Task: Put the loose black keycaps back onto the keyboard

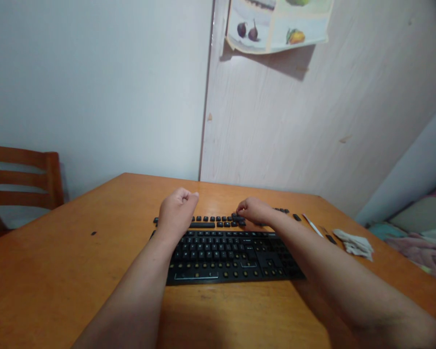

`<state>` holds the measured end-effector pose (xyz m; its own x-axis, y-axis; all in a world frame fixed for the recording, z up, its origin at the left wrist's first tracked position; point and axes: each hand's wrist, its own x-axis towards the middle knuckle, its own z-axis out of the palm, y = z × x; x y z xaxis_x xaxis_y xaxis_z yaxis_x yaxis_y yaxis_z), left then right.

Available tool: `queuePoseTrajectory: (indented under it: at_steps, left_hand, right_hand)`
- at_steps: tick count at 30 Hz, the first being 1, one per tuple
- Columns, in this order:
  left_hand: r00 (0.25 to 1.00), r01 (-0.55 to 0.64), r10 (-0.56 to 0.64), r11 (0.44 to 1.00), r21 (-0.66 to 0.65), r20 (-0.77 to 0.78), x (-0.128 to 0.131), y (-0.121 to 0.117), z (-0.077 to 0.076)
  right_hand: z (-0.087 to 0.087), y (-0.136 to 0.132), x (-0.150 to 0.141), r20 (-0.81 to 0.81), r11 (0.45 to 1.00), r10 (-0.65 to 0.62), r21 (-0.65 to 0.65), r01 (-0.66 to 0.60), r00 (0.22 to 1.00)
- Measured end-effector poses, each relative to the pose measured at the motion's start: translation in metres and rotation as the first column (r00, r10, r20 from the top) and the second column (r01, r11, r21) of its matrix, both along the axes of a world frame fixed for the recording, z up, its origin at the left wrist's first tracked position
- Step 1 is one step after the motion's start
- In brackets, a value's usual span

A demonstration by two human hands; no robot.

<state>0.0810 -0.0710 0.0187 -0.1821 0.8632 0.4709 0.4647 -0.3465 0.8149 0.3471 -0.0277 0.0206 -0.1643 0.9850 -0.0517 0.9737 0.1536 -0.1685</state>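
A black keyboard (210, 252) lies on the wooden table, with keycaps still on its upper rows and bare key sockets along its lower rows and parts of the right side. Behind it, loose black keycaps (218, 219) are laid out in rows, among them a long spacebar (202, 225). My left hand (177, 211) is curled closed above the left end of these rows; whatever its fingers may hold is hidden. With fingertips pinched together, my right hand (253, 211) is down at the loose keycaps right of the middle, touching a small dark keycap (236, 215).
One stray keycap (93, 233) lies far left on the table (58, 281). At right are a white stick-like tool (313, 225), a dark-handled tool (330, 238) and a crumpled cloth (355, 244). A wooden chair (22, 179) stands left; a wall (131, 97) rises behind.
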Motion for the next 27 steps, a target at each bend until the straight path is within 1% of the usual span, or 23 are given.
queuePoseTrajectory:
  at_steps: [4, 10, 21, 27]
  left_hand:
    - [1.0, -0.007, 0.007, 1.0, -0.008, 0.002, 0.0, -0.002, 0.002]
    - [1.0, 0.005, -0.005, 1.0, -0.011, 0.002, 0.002, -0.005, 0.004]
    - [1.0, 0.0, 0.0, 1.0, -0.015, -0.006, 0.002, -0.002, 0.002]
    - [1.0, -0.006, 0.006, 1.0, -0.01, -0.001, 0.002, -0.002, 0.001]
  right_hand:
    - [-0.001, 0.0, -0.006, 0.024, 0.999, 0.032, -0.034, -0.031, 0.999]
    - [-0.003, 0.002, -0.012, 0.056, 0.999, 0.027, -0.044, -0.025, 0.998]
    - [-0.005, 0.022, -0.009, 0.042, 1.0, -0.016, 0.022, 0.015, 0.999]
    - [-0.009, 0.031, -0.012, 0.023, 1.0, -0.021, 0.001, 0.021, 1.0]
